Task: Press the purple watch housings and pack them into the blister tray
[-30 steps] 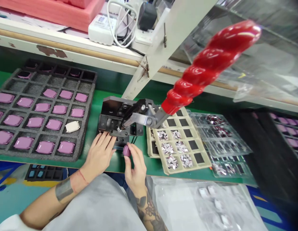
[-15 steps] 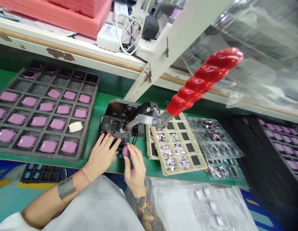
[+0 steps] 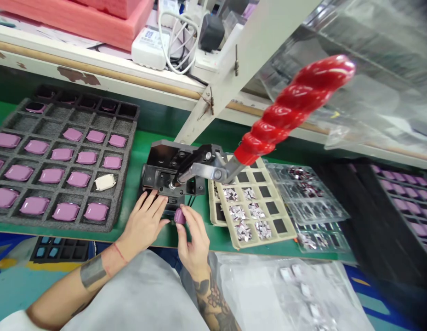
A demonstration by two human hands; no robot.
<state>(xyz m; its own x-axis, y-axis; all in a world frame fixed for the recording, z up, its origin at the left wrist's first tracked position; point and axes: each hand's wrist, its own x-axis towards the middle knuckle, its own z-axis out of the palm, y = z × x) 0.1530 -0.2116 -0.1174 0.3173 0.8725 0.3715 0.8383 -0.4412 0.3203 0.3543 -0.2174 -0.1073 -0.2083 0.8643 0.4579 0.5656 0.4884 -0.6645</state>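
Note:
Between the thumb and fingers of my right hand point(image 3: 192, 234) is a purple watch case point(image 3: 179, 216), tilted on its side at the front of a black press fixture point(image 3: 165, 177). My left hand point(image 3: 144, 220) lies with its fingers stretched out, their tips on the fixture's front left edge. Those fingers hold nothing that I can see. A metal toggle clamp with a red twisted handle point(image 3: 292, 110) rises from the fixture toward the upper right.
On the left, a grey foam tray point(image 3: 115, 202) holds rows of purple watch cases and one cream piece. Right of the fixture, beige trays point(image 3: 278, 207) hold small silvery parts; clear plastic trays point(image 3: 323, 209) lie beyond. A white post point(image 3: 241, 69) slants behind the clamp.
My view has shifted slightly. The purple watch case is turned a little in my right hand, with more of its face showing. My left hand stays at the fixture, its thumb lower.

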